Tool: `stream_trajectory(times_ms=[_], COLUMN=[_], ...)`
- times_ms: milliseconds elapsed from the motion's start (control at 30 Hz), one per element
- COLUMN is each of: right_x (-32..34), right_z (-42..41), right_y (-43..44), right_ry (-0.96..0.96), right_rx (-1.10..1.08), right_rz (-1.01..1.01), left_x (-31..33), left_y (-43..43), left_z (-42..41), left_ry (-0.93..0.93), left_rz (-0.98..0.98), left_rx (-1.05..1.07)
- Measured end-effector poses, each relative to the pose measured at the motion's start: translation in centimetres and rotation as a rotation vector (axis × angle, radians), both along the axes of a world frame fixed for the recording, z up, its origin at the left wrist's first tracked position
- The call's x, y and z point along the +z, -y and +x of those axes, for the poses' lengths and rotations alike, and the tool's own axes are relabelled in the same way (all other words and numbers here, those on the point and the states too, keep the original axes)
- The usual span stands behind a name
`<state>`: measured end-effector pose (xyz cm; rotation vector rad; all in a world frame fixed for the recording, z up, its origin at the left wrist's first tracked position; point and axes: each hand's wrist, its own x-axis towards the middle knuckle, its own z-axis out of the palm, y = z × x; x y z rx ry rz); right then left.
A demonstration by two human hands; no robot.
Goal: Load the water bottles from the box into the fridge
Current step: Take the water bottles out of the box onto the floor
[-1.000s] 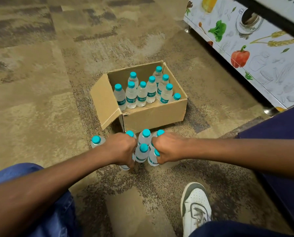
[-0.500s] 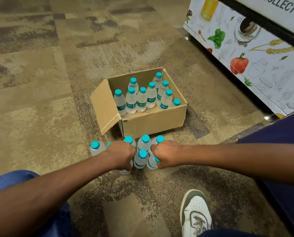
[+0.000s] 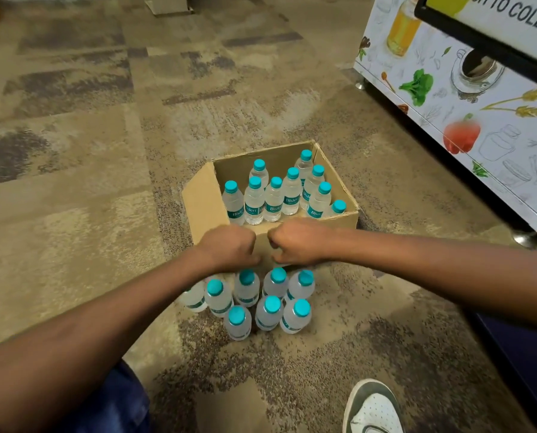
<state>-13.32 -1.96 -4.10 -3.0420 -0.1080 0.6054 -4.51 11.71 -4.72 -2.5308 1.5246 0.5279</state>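
An open cardboard box [image 3: 202, 204] stands on the carpet with several clear water bottles [image 3: 273, 200] with teal caps upright inside. In front of it, several more bottles [image 3: 268, 310] stand in a tight cluster on the floor. My left hand [image 3: 229, 249] and my right hand [image 3: 298, 242] hover side by side above that cluster, against the box's front wall. Both show their backs with the fingers curled under, and nothing is visible in either. The hands cover part of the front wall.
A white cabinet [image 3: 448, 120] printed with vegetables stands at the right, on metal feet [image 3: 523, 237]. A dark blue surface [image 3: 529, 345] lies at the right edge. My white shoe [image 3: 372, 407] and jeans knee [image 3: 104, 404] are at the bottom. Patterned carpet lies all around.
Both hands have let go of the floor bottles and risen toward the box's front wall. The cluster stands uncovered now.
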Motion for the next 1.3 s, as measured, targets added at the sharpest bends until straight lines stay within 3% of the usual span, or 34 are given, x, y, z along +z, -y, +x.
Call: stream_trajectory(times_ms=[167, 333, 567, 733, 833, 1000, 1300], right_x=[0.2, -1.0, -3.7, -5.5, -5.8, -6.1, -4.9], right_z=[5.2, 10.5, 14.2, 13.7, 13.2, 12.4, 10.8], right_y=[3.3, 5.4, 7.3, 8.6, 8.4, 7.0, 6.7], right_ry=[0.218, 0.296, 0.244, 0.202, 0.212, 0.185, 0.212], right_rx=[-0.15, -0.148, -0.089, -0.05, -0.05, 0.004, -0.004], right_rz=[-0.024, -0.07, -0.108, -0.008, 0.053, -0.007, -0.057], left_x=[0.2, -2.3, -5.3, -6.5, -6.9, -6.6, -4.8], left_y=[2.0, 4.1, 5.8, 6.1, 6.3, 6.2, 5.9], left_z=[5.1, 8.2, 10.4, 10.7, 10.4, 9.5, 8.1], left_ry=[0.103, 0.11, 0.187, 0.198, 0.292, 0.431, 0.407], left_rz=[-0.219, -0.258, -0.218, -0.231, -0.247, -0.196, -0.23], left_rx=[0.194, 0.329, 0.324, 0.326, 0.276, 0.182, 0.198])
